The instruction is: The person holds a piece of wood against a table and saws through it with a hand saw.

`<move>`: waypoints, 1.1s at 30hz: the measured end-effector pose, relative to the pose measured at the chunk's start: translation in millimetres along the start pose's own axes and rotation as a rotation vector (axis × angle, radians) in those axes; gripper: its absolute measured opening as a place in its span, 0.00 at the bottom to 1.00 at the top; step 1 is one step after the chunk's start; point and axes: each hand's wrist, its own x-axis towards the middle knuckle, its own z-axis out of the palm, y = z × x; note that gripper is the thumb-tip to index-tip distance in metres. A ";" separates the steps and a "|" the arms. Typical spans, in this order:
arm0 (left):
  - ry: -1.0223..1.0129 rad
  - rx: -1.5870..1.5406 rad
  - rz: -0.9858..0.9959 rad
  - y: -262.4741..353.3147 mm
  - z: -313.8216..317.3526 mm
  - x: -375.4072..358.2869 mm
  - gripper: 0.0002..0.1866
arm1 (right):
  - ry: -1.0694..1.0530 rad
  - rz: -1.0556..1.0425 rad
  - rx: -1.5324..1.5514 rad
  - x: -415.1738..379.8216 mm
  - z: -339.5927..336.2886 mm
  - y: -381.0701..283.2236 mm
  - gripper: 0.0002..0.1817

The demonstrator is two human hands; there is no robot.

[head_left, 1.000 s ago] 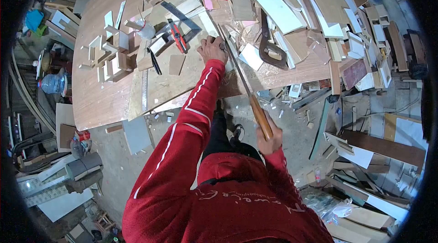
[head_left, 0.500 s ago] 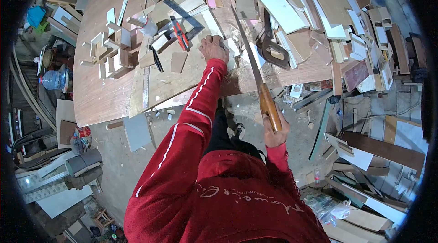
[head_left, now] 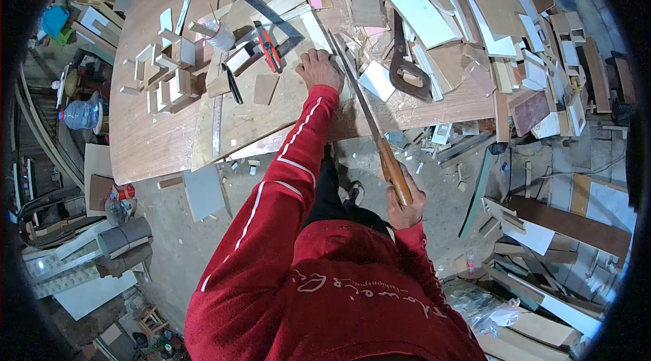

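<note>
My right hand (head_left: 405, 198) is wrapped round the wooden handle of a handsaw (head_left: 363, 102). The saw's long blade points away from me across the front edge of the workbench (head_left: 156, 147), its tip just right of my left hand. My left hand (head_left: 319, 69) presses down with curled fingers on a small piece of wood (head_left: 344, 87), mostly hidden under it and beside the blade. Left of that hand lie a red and black tool (head_left: 267, 49) and a dark try square (head_left: 288, 32). A second saw with a dark handle (head_left: 409, 80) rests to the right.
Small wooden frames (head_left: 169, 76) and a white pot (head_left: 222, 38) stand on the left of the bench. White and brown offcuts (head_left: 413, 8) pile up on the right. Boards (head_left: 569, 225) lean and lie on the floor at the right; a water jug (head_left: 81, 115) is at left.
My right hand has drawn the saw back toward my body, and the blade now lies closer to my left hand. My left hand stays nearly where it was.
</note>
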 end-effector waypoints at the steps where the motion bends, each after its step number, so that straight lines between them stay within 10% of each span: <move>1: -0.002 0.001 0.000 0.5 1.3 -0.2 0.09 | -0.001 0.002 0.000 -0.6 0.0 0.8 0.27; 33: -0.083 -0.033 -0.006 -2.1 -0.8 6.2 0.09 | 0.068 -0.213 -0.143 0.5 15.4 7.9 0.28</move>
